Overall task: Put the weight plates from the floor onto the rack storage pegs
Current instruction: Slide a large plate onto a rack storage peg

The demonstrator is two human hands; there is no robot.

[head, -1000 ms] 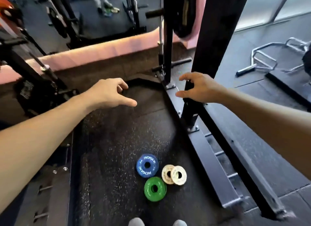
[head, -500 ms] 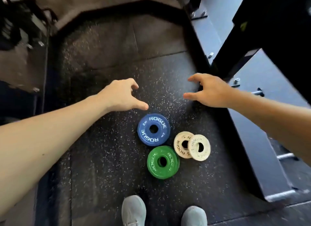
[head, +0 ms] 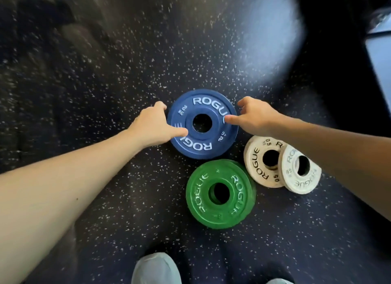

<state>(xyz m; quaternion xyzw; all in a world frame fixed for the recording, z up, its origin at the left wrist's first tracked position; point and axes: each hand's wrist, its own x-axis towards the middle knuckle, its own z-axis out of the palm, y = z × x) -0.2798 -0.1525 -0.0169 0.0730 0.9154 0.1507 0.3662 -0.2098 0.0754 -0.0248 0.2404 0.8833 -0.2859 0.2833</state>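
Note:
A blue weight plate [head: 196, 145] lies flat on the speckled black rubber floor [head: 105, 93]. My left hand [head: 152, 125] grips its left rim, thumb on the top face and fingers curled over the edge. My right hand [head: 254, 116] grips the right rim the same way, thumb near the hub. A green plate [head: 198, 199] lies just below the blue one. Right of it a small white plate [head: 255, 163] lies flat, and a second white plate [head: 296, 184] leans on it, partly under my right forearm. No storage pegs show.
My grey shoes [head: 156, 269] stand at the bottom edge, just behind the green plate. A blurred pale metal part of the rack [head: 378, 50] shows at the upper right. Open rubber floor stretches to the left and beyond the plates.
The view has dropped close to the floor. Both hands came down from above the plates and closed on opposite sides of the blue plate. The plates have not moved.

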